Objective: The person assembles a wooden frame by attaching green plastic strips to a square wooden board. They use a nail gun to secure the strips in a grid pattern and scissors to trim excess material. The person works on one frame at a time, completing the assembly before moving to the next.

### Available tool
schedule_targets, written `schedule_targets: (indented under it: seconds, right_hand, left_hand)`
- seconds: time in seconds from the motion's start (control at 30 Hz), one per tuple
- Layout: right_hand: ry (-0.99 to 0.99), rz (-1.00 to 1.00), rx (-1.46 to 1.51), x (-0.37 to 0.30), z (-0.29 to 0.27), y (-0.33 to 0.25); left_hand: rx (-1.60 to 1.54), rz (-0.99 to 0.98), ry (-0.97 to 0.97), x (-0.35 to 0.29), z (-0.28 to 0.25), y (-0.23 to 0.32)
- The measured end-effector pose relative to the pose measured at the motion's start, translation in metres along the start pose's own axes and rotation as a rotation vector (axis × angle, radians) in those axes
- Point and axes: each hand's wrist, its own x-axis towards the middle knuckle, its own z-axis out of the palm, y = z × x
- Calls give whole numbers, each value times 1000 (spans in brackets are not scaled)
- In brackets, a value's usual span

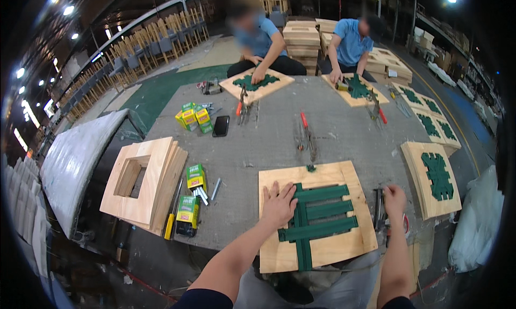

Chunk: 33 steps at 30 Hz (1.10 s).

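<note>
A square plywood frame (275,255) lies at the table's near edge, with green webbing straps (322,208) across its central opening. Three straps run crosswise and another runs lengthwise at their left. My left hand (278,205) rests flat on the frame's left side, fingers spread, fingertips by the lengthwise strap. Just past the frame's right edge, my right hand (395,200) has its fingers curled beside a long dark metal tool (379,208). Whether they grip that tool or something small is hidden. A small green scrap (310,168) sits at the frame's far edge.
Stacked wooden frames (131,182) stand left; strapped frames (438,174) are stacked right. Green-yellow boxes (187,209), a yellow-handled screwdriver (170,226), a phone (221,126) and red-handled pliers (305,129) lie on the table (269,137). Two people (263,40) work across it on similar frames.
</note>
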Motion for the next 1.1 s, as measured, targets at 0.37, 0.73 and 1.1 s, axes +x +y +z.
schedule_targets:
  seconds: [0.37,0.73,1.1]
  right_hand:
    - [-318,469,-510,7,-10,49]
    - [-167,521,674,-4,-53,-16]
    - [-671,443,649,-59,-19,-148]
  left_hand:
    - [9,-44,-92,-2,-6,-1]
    - [-11,-41,-37,-3,-7,-8]
    - [-120,14,58,-3,11,1]
